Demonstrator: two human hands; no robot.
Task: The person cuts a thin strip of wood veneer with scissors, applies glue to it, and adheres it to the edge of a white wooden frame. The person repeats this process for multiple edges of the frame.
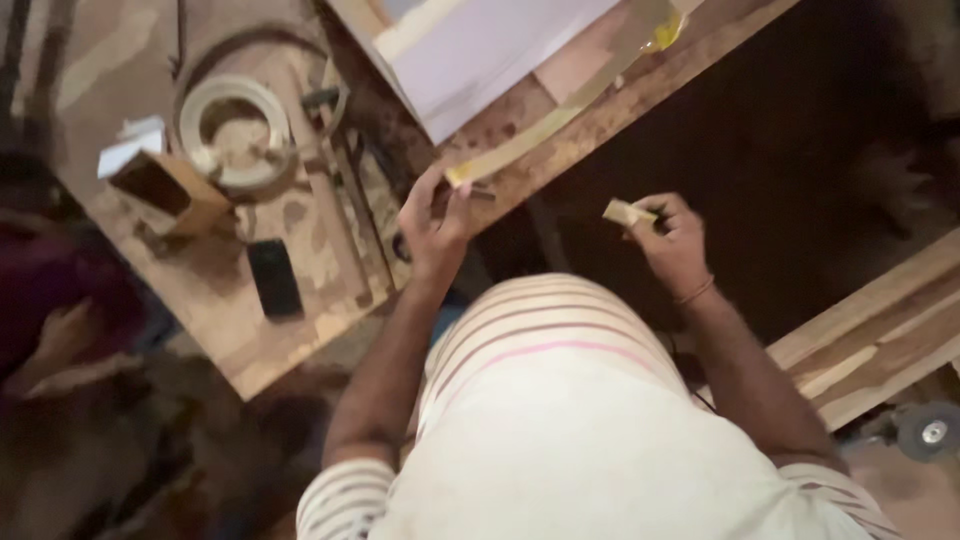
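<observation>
Dim workshop floor is showing dark between two wooden surfaces, seen from above the person's head and striped shirt [540, 400]. Ahead and to the left, a worn wooden bench [230, 330] is carrying clutter: a coil of pale edge strip [235, 130], a small open wooden box [165, 190] and a dark phone [274, 277] lying flat.

A long board [600, 120] is running diagonally from the middle of the view up toward the top right, with a pale sheet [480, 50] lying on it. Along its near edge a thin tan strip [560, 115] is lying, its long axis following the board's diagonal, so it is stretching up and away to the right of the left hand.

The left hand [435, 220] is raised at the lower end of that strip, fingers closed and pinching the strip's end against the board's edge. This hand is the one touching the strip; something dark is also showing just at its fingertips, too blurred to tell.

The right hand [672, 240] is held well apart from the board, over the dark gap, fingers curled and pinching a small pale offcut [627, 212] that is pointing back toward the left hand. A thin band is sitting on that wrist.

Planks [880, 340] are lying at the lower right, beside a small wheel [930, 430].
</observation>
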